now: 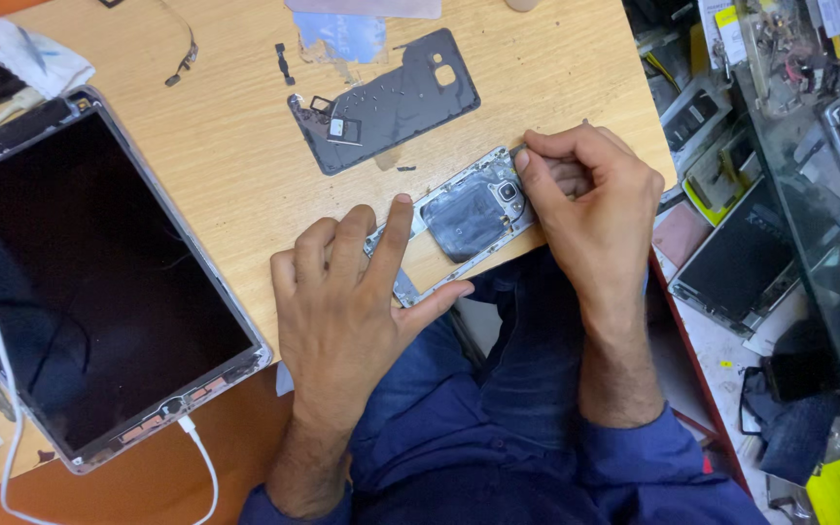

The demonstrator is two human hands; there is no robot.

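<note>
Looking down from the head camera, the left hand lies flat on the near end of an opened phone, its forefinger stretched along the phone's frame and its thumb hooked round the edge that overhangs the wooden table; the hand presses and steadies rather than closes round anything. The right hand sits at the phone's far end, thumb and forefinger pinched tight on a small tool or part at the upper corner near the camera lens, too small to make out. The phone lies slantwise at the table's near edge, inner side up, its dark middle plate showing inside a silvery frame. Just beyond it, apart from both hands, lies the phone's dark back cover, also slantwise, with a few tiny loose pieces on and beside it. To the left, well apart, a large tablet with a black screen rests on the table, a white cable plugged into its near end. Blue sleeves and blue trousers show below the table edge.
</note>
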